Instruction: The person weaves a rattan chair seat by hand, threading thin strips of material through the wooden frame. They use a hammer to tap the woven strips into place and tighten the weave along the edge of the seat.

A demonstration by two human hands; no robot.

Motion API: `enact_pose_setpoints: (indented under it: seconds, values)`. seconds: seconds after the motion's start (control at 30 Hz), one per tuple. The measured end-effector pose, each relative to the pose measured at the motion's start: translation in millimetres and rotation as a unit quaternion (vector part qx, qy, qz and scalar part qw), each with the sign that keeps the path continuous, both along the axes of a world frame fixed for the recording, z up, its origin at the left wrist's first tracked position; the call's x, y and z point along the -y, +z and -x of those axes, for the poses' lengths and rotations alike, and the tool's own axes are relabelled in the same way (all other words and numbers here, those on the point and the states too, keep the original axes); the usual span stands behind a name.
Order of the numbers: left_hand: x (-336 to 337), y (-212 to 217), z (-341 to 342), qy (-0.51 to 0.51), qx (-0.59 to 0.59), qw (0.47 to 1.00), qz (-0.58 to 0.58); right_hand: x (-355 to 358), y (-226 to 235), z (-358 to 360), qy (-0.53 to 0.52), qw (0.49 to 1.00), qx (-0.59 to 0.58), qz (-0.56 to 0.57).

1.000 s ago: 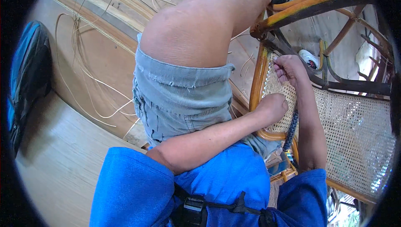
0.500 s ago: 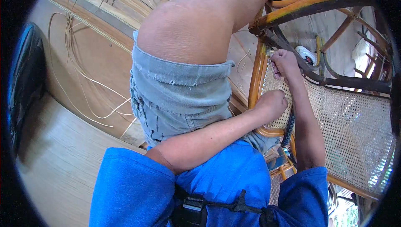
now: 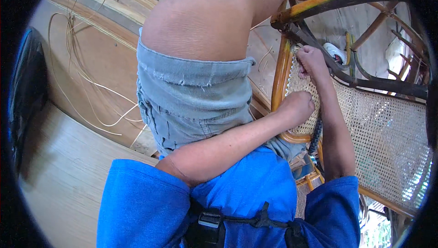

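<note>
Head view shows one woven cane chair panel in an orange-brown rattan frame, lying beside the person's raised knee. One left hand, curled closed, presses on the panel near the frame's edge; one right hand pinches at the weave by the upper corner (what it pinches is too small to tell). Several loose pale cane strands lie on the wooden floor.

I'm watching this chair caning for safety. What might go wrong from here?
1. The left hand presses on the woven cane panel; leaning hard may sag or tear the weave.
2. The right hand works where the panel meets the chair frame; fingers might get pinched or pricked there.
3. Loose cane strands lie on the floor and might snag a foot.
</note>
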State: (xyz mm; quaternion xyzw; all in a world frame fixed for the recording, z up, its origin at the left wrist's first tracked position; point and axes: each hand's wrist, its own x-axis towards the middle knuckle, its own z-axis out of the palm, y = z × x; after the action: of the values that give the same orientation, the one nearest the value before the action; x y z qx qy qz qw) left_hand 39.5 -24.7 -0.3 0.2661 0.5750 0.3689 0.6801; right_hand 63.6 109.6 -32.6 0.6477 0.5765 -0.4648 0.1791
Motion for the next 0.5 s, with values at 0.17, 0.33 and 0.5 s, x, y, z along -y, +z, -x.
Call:
enact_pose_setpoints:
  seconds: [0.17, 0.33, 0.5]
  values:
    - [0.1, -0.3, -2.4, 0.003, 0.003, 1.0, -0.003, -3.7, -0.6, -1.6, -0.043, 0.998, -0.014, 0.039]
    - [-0.6, 1.3, 1.4, 0.007, 0.012, 1.0, -0.003, -6.7, -3.0, -4.5, -0.048, 0.997, -0.013, 0.053]
    - [-0.6, 2.4, 3.6, 0.004, 0.019, 1.0, -0.006, -7.8, -2.9, -4.4, -0.038, 0.998, -0.007, 0.057]
